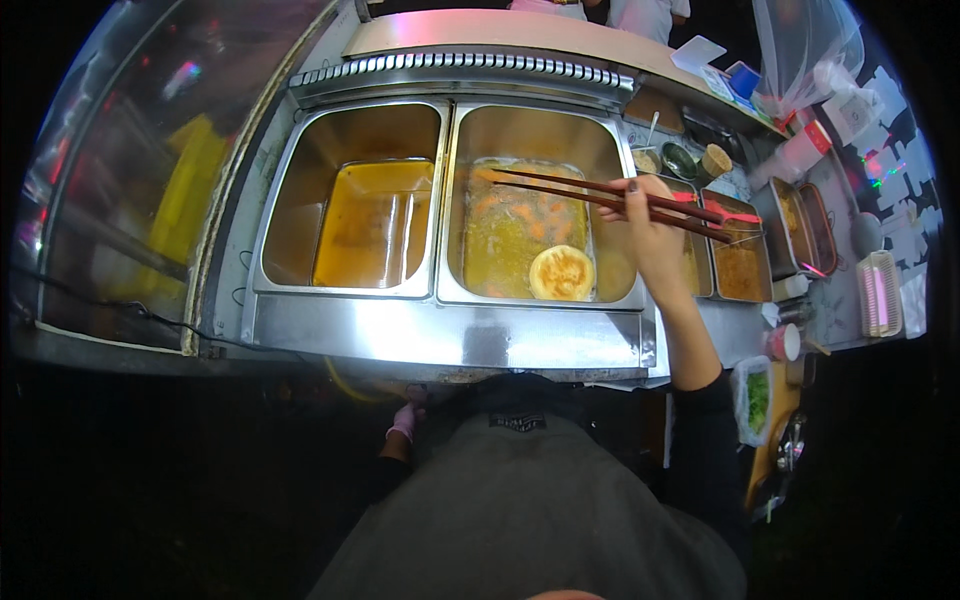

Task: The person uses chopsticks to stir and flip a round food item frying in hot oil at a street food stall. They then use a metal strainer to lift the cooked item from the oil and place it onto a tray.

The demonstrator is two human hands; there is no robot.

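Observation:
A pair of long dark-red cooking chopsticks point(555, 187) is held in my right hand point(651, 217). Their tips reach over the far left part of the right-hand fryer tank point(540, 127). Orange-brown pieces of food point(536, 225) lie in its bubbling oil. A round browned flatbread point(562, 274) sits near the tank's front right corner, apart from the chopsticks. Low in front of the counter, my left hand point(405, 421) wears a pink glove; dimness hides whether it holds anything. Still amber oil point(371, 225) fills the bottom of the left-hand fryer tank point(300, 172).
A clear panel point(150, 172) borders the left side. To the right are steel food pans point(739, 274), a small dark bowl point(679, 160), a white basket point(879, 294) and a bag of greens point(757, 397). People point(637, 19) stand behind the far shelf point(510, 34).

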